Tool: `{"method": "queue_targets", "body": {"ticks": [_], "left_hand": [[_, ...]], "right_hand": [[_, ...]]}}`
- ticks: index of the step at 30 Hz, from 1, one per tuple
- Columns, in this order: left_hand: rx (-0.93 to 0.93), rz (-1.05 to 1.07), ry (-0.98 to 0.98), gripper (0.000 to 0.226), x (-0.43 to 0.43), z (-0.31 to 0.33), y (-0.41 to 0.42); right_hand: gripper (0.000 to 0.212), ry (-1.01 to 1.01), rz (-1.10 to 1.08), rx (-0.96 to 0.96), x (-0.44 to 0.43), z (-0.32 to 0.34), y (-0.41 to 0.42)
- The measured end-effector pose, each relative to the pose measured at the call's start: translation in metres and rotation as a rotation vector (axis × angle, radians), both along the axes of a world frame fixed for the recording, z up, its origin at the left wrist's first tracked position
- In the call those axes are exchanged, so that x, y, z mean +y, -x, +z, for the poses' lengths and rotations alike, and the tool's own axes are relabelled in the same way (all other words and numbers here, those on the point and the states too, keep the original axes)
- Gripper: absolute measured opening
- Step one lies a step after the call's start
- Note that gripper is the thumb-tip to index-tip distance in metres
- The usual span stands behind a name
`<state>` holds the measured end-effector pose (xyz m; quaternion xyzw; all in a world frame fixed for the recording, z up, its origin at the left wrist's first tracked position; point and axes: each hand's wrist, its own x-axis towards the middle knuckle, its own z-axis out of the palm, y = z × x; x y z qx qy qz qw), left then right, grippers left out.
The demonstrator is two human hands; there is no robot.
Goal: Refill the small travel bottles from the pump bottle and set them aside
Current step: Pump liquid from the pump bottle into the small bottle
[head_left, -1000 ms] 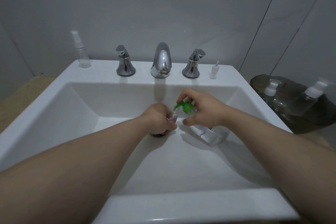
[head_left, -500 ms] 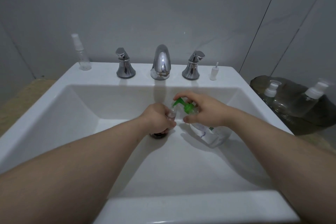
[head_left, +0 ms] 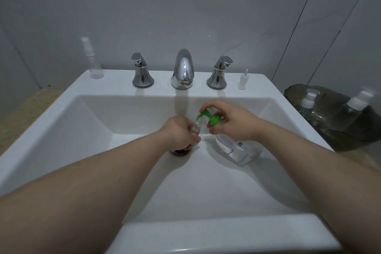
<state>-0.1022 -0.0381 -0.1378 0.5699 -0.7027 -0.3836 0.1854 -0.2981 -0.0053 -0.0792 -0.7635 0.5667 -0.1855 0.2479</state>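
Over the white sink basin [head_left: 61,134], my left hand [head_left: 179,133] grips a small clear travel bottle [head_left: 195,128], its mouth just under the green nozzle. My right hand [head_left: 231,121] holds the clear pump bottle [head_left: 239,148] by its neck, tilted toward the small bottle. A finger of that hand rests on the green pump head [head_left: 209,118]. Most of the small bottle is hidden inside my fist.
A chrome faucet [head_left: 183,70] with two handles stands at the back rim. A clear spray bottle [head_left: 92,62] is at the rim's back left, a small white spray top [head_left: 243,80] at its back right. Two capped bottles [head_left: 307,105] sit in a dark bowl [head_left: 350,136] to the right.
Both hands and the two bottles stay in almost the same place in the basin; the green pump head has risen slightly under my finger. The view shifted a little.
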Motion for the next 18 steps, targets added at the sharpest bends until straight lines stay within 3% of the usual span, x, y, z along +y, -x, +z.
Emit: {"method": "queue_targets", "body": {"ticks": [18], "left_hand": [[-0.083,-0.058,0.061,0.017,-0.0003,-0.0016,0.0006]], "right_hand": [[0.04,-0.014,-0.03,-0.035,-0.0011,0.001,-0.0022]]}}
